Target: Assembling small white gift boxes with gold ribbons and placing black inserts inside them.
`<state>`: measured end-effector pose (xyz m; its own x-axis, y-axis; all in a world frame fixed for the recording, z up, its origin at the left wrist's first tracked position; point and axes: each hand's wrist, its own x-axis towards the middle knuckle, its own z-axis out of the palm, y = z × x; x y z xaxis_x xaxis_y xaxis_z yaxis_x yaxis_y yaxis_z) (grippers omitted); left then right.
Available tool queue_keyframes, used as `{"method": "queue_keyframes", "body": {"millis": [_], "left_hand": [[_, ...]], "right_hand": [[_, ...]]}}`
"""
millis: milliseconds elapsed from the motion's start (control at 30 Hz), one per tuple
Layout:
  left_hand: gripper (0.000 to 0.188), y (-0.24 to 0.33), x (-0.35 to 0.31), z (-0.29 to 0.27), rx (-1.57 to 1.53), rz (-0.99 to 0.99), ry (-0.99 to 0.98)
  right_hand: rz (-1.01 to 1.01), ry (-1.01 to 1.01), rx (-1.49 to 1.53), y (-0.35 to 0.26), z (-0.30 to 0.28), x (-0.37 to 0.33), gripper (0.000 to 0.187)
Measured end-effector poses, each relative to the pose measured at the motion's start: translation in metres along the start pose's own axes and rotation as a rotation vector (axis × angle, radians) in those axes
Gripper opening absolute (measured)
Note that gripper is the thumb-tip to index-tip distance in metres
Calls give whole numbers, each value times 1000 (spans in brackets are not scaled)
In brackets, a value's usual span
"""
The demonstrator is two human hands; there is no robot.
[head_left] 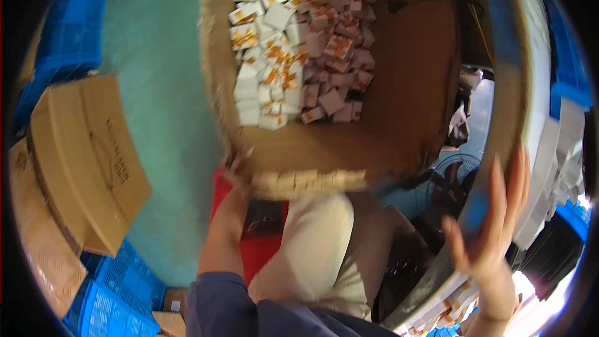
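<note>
"Holding anything in your right hand (pixel 490 249)?"
"No, my fingers (pixel 497 190) are spread beside the surface (pixel 427 290)."
"And your left hand (pixel 234 173)?"
"Blurred at the carton (pixel 415 87)'s near left corner; I can't tell its grip. White gift boxes (pixel 278 17) with gold bows lie inside."

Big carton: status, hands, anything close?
Left hand at near-left corner of carton, grip unclear. Right hand open, right of it. Small white boxes inside. Fan by near-right corner.
</note>
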<state>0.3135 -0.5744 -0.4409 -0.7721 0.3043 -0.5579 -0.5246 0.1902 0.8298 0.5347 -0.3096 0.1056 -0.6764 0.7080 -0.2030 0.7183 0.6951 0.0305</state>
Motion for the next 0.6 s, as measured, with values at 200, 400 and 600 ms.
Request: {"method": "queue_keyframes", "body": {"millis": [200, 400, 600], "left_hand": [[27, -69, 4, 154, 1, -188, -100], [27, -116, -22, 165, 106, -295, -82], [26, -50, -34, 149, 226, -240, -105]], "right_hand": [[58, -92, -19, -6, -22, -10, 66], [-171, -332, -138, 5, -16, -13, 60], [-363, -423, -208, 13, -38, -18, 54]]}}
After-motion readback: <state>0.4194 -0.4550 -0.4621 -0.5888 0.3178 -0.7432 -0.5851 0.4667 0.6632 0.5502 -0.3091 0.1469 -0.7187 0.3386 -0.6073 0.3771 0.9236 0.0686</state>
